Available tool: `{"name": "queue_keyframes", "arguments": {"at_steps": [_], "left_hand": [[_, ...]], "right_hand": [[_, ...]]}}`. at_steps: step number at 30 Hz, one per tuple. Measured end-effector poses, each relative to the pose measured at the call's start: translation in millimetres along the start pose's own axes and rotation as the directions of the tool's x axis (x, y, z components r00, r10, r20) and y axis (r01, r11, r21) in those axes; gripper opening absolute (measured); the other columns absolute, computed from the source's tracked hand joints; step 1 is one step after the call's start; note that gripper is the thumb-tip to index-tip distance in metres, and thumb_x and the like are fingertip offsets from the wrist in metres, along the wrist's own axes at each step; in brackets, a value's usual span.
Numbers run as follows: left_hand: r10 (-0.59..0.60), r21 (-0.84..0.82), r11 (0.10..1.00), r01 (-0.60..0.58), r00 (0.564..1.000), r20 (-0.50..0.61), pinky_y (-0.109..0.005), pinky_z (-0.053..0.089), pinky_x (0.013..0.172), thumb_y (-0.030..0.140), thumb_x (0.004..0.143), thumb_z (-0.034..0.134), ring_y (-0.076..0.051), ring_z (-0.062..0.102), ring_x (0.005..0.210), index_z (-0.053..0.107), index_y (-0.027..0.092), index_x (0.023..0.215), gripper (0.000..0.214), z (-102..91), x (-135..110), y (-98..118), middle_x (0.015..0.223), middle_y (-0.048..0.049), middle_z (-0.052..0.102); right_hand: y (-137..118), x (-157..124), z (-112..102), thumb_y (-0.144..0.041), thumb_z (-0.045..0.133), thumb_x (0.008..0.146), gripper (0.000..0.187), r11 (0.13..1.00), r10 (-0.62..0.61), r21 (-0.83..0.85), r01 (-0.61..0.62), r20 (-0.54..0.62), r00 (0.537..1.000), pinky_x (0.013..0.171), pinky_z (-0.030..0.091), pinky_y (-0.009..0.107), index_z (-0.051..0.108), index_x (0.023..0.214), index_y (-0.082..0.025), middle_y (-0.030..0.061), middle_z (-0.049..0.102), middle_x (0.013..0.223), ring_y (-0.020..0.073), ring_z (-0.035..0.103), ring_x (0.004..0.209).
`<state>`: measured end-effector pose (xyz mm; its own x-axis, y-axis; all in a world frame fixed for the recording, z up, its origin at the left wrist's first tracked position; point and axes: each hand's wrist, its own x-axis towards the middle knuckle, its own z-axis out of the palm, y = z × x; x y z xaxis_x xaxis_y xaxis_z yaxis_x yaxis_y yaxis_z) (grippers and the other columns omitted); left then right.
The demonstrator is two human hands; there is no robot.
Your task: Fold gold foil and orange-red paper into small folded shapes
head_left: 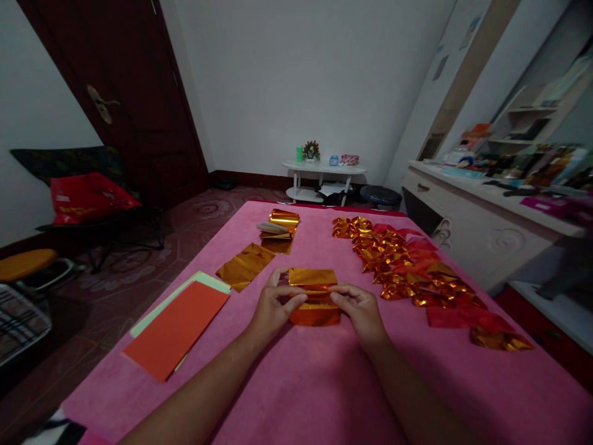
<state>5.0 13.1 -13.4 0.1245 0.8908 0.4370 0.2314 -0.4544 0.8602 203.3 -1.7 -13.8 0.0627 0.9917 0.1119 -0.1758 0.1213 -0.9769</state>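
Observation:
Between my two hands is a sheet of shiny gold foil paper (313, 278), with a fold running across its middle. My left hand (277, 304) pinches the fold at its left end, thumb in front and fingers behind. At the right end, my right hand (356, 304) pinches the same fold between thumb and forefinger. The lower part of the sheet hangs at or just above the pink cloth (296, 377); contact cannot be made out. Left of my hands lies a flat gold foil sheet (246, 266), and beyond it a gold foil roll (283, 217) with folded pieces.
On the left of the cloth lie orange paper (183, 327) and pale green paper (208, 278). Many crumpled gold and red foil pieces (384, 256) spread along the right. A cluttered dresser (482, 191) stands beside the table, a small white table (324, 167) beyond.

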Motion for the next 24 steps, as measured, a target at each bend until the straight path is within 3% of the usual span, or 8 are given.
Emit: {"name": "queue_keyframes", "arguments": {"at_steps": [6,8,11,13,24], "left_hand": [[0.026,0.008,1.000,-0.026,0.999,-0.030,-0.045,0.039,0.104,0.029,0.076,0.070,-0.027,0.042,0.127,0.076,0.024,0.079,0.008,-0.8,-0.5,3.4,0.146,-0.0053,0.036],[0.009,-0.017,1.000,-0.009,1.000,0.001,-0.044,0.040,0.103,0.028,0.076,0.070,-0.027,0.047,0.123,0.076,0.023,0.080,0.009,-1.1,-0.4,4.2,0.139,-0.0078,0.045],[-0.059,-0.109,0.992,0.069,0.994,0.093,-0.038,0.049,0.090,0.028,0.078,0.068,-0.023,0.062,0.101,0.076,0.020,0.082,0.012,-0.8,-0.6,3.5,0.108,-0.0111,0.067],[-0.080,-0.162,0.982,0.098,0.990,0.114,-0.033,0.052,0.080,0.028,0.078,0.068,-0.021,0.065,0.087,0.076,0.018,0.082,0.014,-0.1,-0.8,2.9,0.092,-0.0099,0.071],[-0.045,-0.189,0.979,0.070,0.990,0.131,-0.030,0.051,0.077,0.028,0.082,0.064,-0.019,0.065,0.083,0.076,0.017,0.084,0.016,-0.4,-0.2,5.9,0.088,-0.0090,0.071]], "right_hand": [[-0.7,0.2,-0.2,-0.036,0.083,0.056,0.027,0.999,0.036,0.013,-0.036,-0.045,0.998,0.064,0.051,0.028,0.069,0.071,-0.019,0.0022,0.069,0.072,0.0162,0.063,0.066],[-1.3,0.4,0.0,-0.038,0.083,0.056,0.028,1.000,0.019,-0.002,-0.019,-0.057,0.998,0.062,0.050,0.027,0.068,0.070,-0.019,0.0018,0.068,0.069,0.0158,0.062,0.064],[-1.3,0.5,0.0,-0.038,0.083,0.057,0.028,1.000,0.003,-0.014,-0.004,-0.061,0.998,0.061,0.050,0.027,0.067,0.069,-0.019,0.0019,0.067,0.069,0.0156,0.061,0.064],[-1.0,0.5,-0.1,-0.036,0.082,0.058,0.026,1.000,-0.003,-0.006,0.003,-0.059,0.998,0.062,0.049,0.026,0.067,0.069,-0.019,0.0014,0.067,0.069,0.0150,0.061,0.065],[-4.1,-0.6,1.4,-0.032,0.080,0.061,0.019,0.997,-0.068,-0.040,0.064,-0.093,0.993,0.064,0.049,0.026,0.066,0.066,-0.020,0.0007,0.063,0.070,0.0151,0.059,0.068]]}}
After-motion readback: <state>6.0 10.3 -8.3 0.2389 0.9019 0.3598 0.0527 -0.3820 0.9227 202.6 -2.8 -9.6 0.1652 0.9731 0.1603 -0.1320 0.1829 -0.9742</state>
